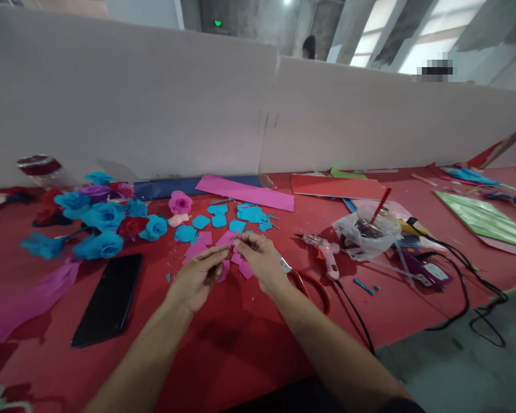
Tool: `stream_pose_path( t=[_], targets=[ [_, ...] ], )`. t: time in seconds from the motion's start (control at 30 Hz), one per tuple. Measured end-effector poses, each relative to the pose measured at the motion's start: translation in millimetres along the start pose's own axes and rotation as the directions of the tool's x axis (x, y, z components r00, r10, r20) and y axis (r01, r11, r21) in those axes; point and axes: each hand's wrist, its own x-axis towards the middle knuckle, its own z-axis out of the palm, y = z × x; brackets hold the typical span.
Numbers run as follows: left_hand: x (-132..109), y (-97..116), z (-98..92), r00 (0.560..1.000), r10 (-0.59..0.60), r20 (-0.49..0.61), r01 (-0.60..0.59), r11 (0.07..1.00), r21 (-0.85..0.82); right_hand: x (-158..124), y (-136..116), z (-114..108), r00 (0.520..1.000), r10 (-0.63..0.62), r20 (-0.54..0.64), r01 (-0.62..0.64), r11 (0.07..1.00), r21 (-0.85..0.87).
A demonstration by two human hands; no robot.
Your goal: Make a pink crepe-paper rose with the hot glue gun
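Note:
My left hand (201, 276) and my right hand (260, 258) meet fingertip to fingertip over the table. Both are closed in a pinch on a small pink paper piece (233, 242), mostly hidden by the fingers. Beneath and behind them lie cut pink paper petals (192, 249) and blue paper petals (250, 213). Red-handled scissors (320, 288) rest beside my right wrist, partly covered by it. A pink paper flower (180, 202) lies beyond the petals.
Blue, red and purple paper flowers (105, 215) are bunched at left, near a black phone (108, 301). To the right are a pink glue gun (324, 252) with its cord, a plastic-bagged container (367, 229) and a purple device (427, 272). A white partition (124, 97) stands behind.

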Motion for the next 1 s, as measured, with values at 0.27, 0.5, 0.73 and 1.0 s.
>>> stream_pose_path(
  t=[0.27,0.5,0.73,1.0],
  targets=[
    [8,-1,-5.8,0.992,-0.127,0.023,0.129,0.986,-0.104,-40,-25,-127,0.948,-0.195,-0.251,-0.146,0.435,-0.889],
    [12,-6,-8.4,0.998,-0.05,0.031,0.051,0.999,-0.011,-47,8,-180,0.882,-0.041,-0.47,-0.398,0.468,-0.789],
    [12,-2,-7.5,0.996,-0.087,-0.025,0.086,0.996,-0.033,-53,11,-165,0.869,0.03,-0.495,-0.368,0.708,-0.603],
    [9,-4,-5.0,0.991,-0.132,0.005,0.132,0.987,-0.087,-81,-5,-112,0.962,0.094,-0.258,-0.065,0.991,0.118]
  ],
)
